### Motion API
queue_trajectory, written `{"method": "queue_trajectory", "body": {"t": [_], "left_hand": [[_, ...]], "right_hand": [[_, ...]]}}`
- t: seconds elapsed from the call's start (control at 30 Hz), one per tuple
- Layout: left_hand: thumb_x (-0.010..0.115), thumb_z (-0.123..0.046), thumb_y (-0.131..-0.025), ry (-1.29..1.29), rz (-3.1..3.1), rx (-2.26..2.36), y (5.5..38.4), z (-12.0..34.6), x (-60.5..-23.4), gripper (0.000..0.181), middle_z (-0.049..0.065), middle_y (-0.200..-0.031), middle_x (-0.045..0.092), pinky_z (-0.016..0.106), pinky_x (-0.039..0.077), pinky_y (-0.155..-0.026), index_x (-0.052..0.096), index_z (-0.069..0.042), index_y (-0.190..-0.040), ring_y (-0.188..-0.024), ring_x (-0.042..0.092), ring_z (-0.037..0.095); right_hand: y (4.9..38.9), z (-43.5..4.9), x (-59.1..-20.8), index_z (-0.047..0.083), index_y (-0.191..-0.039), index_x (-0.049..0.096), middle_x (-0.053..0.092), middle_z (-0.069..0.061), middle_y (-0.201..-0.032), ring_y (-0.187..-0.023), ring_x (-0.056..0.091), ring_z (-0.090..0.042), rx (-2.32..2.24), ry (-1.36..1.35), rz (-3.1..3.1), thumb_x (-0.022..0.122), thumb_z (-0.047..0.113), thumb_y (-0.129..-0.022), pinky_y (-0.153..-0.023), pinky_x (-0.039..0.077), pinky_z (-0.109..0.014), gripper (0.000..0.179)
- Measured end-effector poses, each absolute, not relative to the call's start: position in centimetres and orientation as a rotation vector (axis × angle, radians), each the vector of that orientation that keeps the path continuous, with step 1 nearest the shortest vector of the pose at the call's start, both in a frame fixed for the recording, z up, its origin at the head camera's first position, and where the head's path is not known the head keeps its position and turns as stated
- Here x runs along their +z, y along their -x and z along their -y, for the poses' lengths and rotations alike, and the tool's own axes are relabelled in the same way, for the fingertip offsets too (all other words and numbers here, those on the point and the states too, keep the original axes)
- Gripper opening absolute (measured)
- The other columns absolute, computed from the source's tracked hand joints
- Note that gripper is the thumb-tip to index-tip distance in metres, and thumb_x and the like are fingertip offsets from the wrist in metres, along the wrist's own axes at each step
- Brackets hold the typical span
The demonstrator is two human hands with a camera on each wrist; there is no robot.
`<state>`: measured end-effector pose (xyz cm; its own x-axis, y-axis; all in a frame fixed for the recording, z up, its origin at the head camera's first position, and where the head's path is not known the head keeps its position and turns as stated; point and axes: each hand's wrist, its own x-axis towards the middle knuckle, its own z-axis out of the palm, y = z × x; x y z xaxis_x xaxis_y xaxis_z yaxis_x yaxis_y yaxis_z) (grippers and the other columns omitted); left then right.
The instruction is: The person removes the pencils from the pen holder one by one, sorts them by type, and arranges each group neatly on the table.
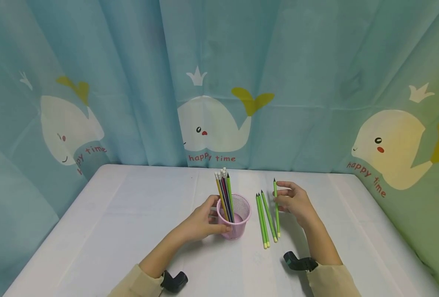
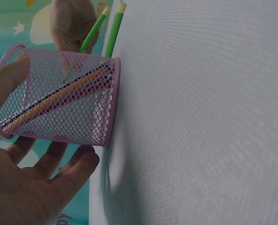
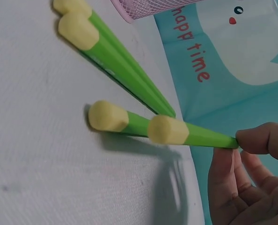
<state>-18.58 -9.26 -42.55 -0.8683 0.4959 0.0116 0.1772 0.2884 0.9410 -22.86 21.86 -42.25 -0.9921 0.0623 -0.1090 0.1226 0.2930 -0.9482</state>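
Observation:
My left hand (image 1: 199, 225) grips a pink mesh pencil cup (image 1: 236, 233) from its left side, thumb in front and fingers behind. The cup stands upright on the table, and several pencils (image 1: 225, 196) lean inside it, among them a green one, a yellow one and dark ones. To the right, my right hand (image 1: 293, 202) pinches a green pencil (image 1: 277, 220) between thumb and finger. In the right wrist view this pencil (image 3: 204, 136) shows its cream end, lifted off the cloth. Three more green pencils (image 1: 262, 222) lie on the table between cup and right hand.
A white cloth covers the table (image 1: 138, 214). Behind it hangs a blue-green curtain (image 1: 301, 136) printed with whales. Black wrist mounts (image 1: 299, 262) sit at both sleeves.

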Motion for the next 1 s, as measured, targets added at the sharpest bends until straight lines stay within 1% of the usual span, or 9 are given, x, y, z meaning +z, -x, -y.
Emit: {"method": "queue_trajectory", "body": {"t": [0.33,0.73,1.0], "left_hand": [[0.083,-0.020,-0.081,-0.616,-2.268,1.615,18.5,9.4,-42.9,0.072,0.009,-0.128,0.059,0.044,0.055,-0.096,0.041,-0.011,-0.138,-0.115,0.063,0.029],[0.083,-0.019,-0.081,-0.605,-2.268,1.610,18.3,9.3,-42.4,0.071,0.010,-0.127,0.060,0.044,0.056,-0.093,0.041,-0.010,-0.138,-0.113,0.064,0.029],[0.083,-0.019,-0.081,-0.620,-2.276,1.607,18.5,9.2,-42.2,0.072,0.010,-0.129,0.059,0.046,0.055,-0.097,0.040,-0.010,-0.139,-0.116,0.063,0.031]], "right_hand": [[22.7,-21.8,-42.5,0.002,-0.141,0.046,0.062,-0.014,-0.110,-0.082,0.063,-0.013,-1.808,-0.158,-2.456,0.066,0.000,-0.088,-0.067,0.059,-0.029,0.056],[23.0,-21.7,-43.1,0.004,-0.141,0.047,0.062,-0.016,-0.115,-0.086,0.063,-0.016,-1.754,-0.217,-2.468,0.069,0.002,-0.087,-0.069,0.059,-0.030,0.059],[23.3,-21.7,-43.3,0.004,-0.141,0.048,0.062,-0.017,-0.116,-0.088,0.063,-0.017,-1.730,-0.255,-2.467,0.069,0.001,-0.086,-0.070,0.059,-0.030,0.058]]}}
